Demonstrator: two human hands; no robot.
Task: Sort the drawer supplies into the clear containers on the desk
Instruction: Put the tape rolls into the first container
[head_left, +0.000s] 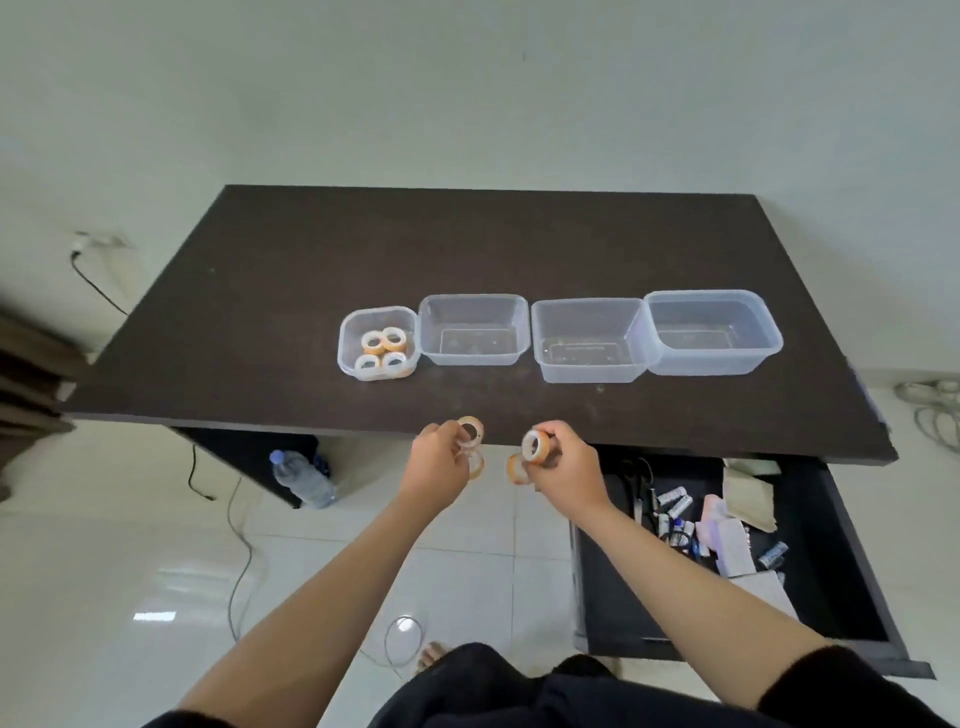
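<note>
Dark desk, tape rolls pinched in fingers of both hands

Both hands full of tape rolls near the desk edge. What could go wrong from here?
1. Each hand, left hand and right hand, pinches two tape rolls over the floor; one may slip and roll off.
2. The small container already holds four rolls; four more may overfill it.
3. The open drawer sits beside the right leg.
</note>
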